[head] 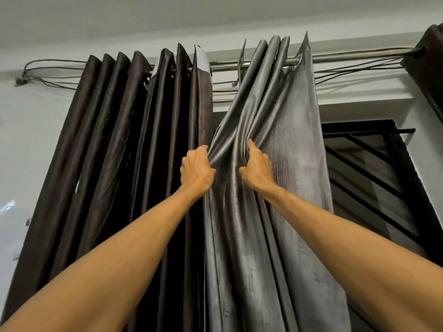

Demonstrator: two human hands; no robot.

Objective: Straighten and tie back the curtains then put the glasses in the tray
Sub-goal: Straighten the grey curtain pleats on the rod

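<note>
Three curtains hang in long vertical pleats from one shiny metal rod (347, 57). The dark brown curtain (119, 140) is bunched tightly at the left, the grey curtain (282, 188) hangs in the middle with a satiny, faintly slubbed sheen, and only a corner of a third curtain (431, 68) shows at the top right. Two bare hands hold the grey curtain partway up. The left hand (196, 168) has its fingers curled into the curtain's left edge. The right hand (257, 167) pinches a fold with the thumb up, its fingers apparently tucked behind the cloth. The fabric between them gathers into diagonal creases. Several thin cords (55, 73) run along the wall beside the rod, and a black window frame (374, 178) shows at the right.
</note>
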